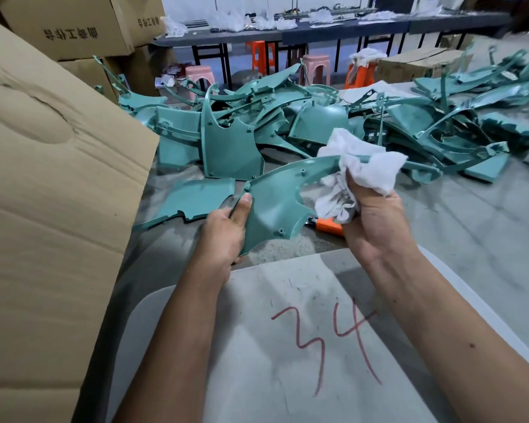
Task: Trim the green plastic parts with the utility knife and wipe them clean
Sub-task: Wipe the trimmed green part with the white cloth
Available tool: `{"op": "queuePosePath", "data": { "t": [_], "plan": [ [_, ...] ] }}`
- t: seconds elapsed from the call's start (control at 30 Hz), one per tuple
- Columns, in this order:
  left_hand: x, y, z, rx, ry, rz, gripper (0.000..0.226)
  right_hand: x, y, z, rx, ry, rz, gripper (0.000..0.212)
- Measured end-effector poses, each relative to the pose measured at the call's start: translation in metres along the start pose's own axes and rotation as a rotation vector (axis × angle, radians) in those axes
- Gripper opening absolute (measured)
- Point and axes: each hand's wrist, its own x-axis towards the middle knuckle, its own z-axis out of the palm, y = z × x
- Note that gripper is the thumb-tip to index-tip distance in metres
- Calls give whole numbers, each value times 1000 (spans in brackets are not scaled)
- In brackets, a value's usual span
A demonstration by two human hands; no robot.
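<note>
Big cardboard box (52, 184) fills the whole left side of the frame, its flap leaning in over the grey work table (458, 227), and more boxes (74, 22) are stacked behind it in the upper left. Across the middle, from centre to the right edge, there's a sprawling pile of green plastic parts (318, 117), panels and thin curved strips all tangled over one another. Lower centre, a pale sheet (257, 361) lies on the table with a red "34" (327, 340) scrawled on it. One flat green panel (196, 198) lies alone on the table just left of the hands.

Now the action: the left hand (223, 239) grips the lower edge of the held green part (275, 206), thumb pressed flat up its face, fingers curled behind. That part is lifted off the table at centre frame, its long thin arm reaching up and right. The right hand (373, 221) is closed round a bunched white rag (361, 166), and the rag wraps that thin arm of the part. Just below the part, between the two hands, the orange utility knife (329, 226) lies on the table, mostly hidden by part and rag.

Far back along the top, a long dark bench (364, 29), and pink stools (315, 68) beneath it
</note>
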Motion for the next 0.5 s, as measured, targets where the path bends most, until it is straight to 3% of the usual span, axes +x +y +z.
{"op": "queuePosePath", "data": {
  "t": [0.07,0.2,0.3,0.37,0.5],
  "plan": [
    [1,0,-6,2,43,-3,55,4,-6,-4,66,27,-13,67],
    [1,-1,-9,-15,79,15,54,3,-10,-9,47,26,107,44],
    [1,-3,-8,21,93,36,56,4,-9,-6,214,103,88,51],
    [3,-6,-7,133,133,68,62,6,-9,-6,276,100,62,33],
    [1,-4,-11,343,145,110,75,11,-5,-11,237,71,79,53]
  ]
}}
